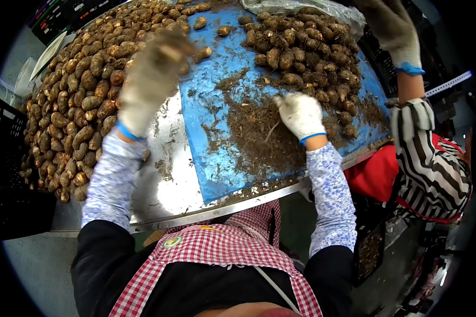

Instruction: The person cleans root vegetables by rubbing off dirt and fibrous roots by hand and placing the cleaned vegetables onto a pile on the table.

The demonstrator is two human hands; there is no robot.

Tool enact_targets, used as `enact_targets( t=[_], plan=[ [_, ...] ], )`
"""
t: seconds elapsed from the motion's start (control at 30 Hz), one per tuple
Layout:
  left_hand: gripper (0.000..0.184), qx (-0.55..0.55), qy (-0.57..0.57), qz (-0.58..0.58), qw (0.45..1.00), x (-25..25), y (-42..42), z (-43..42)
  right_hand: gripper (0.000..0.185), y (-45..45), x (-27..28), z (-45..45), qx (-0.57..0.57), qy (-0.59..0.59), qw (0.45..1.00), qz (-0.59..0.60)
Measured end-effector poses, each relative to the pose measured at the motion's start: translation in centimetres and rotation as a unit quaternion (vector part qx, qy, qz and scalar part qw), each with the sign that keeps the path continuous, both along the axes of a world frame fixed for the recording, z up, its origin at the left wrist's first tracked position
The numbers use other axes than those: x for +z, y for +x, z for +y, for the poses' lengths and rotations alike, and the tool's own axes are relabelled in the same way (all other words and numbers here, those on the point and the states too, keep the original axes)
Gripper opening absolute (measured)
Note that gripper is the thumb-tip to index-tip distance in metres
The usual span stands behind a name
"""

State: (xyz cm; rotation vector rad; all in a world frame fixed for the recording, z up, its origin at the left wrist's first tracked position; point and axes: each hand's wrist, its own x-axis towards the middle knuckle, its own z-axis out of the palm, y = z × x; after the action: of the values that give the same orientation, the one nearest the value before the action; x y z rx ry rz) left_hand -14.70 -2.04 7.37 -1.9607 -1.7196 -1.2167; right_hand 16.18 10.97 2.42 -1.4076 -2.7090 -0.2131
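Observation:
My left hand (156, 79), in a soiled white glove, is smeared by motion over the edge of a large pile of small brown taro corms (84, 100); whether it holds one is not clear. My right hand (300, 115), gloved in white with a blue band at the wrist, is closed low over a patch of dirt and root fibres (254, 127). What its fingers grip, if anything, is hidden. Just beyond it lies a heap of hairier, rootlet-covered taro corms (301, 50). A few single corms, such as this taro corm (223, 31), lie between the piles.
A blue plastic sheet (195, 153) covers part of the metal table (164, 195). Clear plastic (307, 6) lies behind the hairy heap. At right, a co-worker's gloved hand (394, 31) and striped sleeve (420, 148) reach over the table side. Black crates (8, 142) stand at left.

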Motion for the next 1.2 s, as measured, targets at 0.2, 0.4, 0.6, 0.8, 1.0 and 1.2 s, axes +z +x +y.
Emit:
enact_targets(
  t=[0.2,0.4,0.6,0.8,1.0,1.2],
  plan=[
    [0.018,-0.205,0.24,-0.848,0.426,4.2,-14.0,2.0,0.028,-0.1,1.7,6.7,-0.026,0.036,0.995,-0.085],
    [0.037,-0.245,-0.113,-0.737,0.62,-1.1,0.5,4.9,0.034,-1.7,-1.1,8.7,-0.016,-0.025,1.0,-0.007],
    [0.063,-0.276,-0.318,-0.606,0.675,-3.8,8.7,8.5,0.051,0.3,1.0,2.1,0.203,-0.066,0.902,0.375],
    [0.047,-0.228,-0.472,-0.625,0.578,-2.5,13.2,6.8,0.022,-1.8,4.0,-3.9,0.203,0.127,0.923,0.301],
    [0.039,-0.113,-0.102,-0.182,0.971,-3.1,15.5,5.5,0.02,-4.3,-3.6,-1.2,0.071,-0.347,0.339,0.871],
    [0.028,-0.182,-0.265,-0.274,0.906,-2.6,14.3,4.7,0.029,-3.1,-0.2,-6.2,-0.008,-0.247,0.723,0.645]
  ],
)
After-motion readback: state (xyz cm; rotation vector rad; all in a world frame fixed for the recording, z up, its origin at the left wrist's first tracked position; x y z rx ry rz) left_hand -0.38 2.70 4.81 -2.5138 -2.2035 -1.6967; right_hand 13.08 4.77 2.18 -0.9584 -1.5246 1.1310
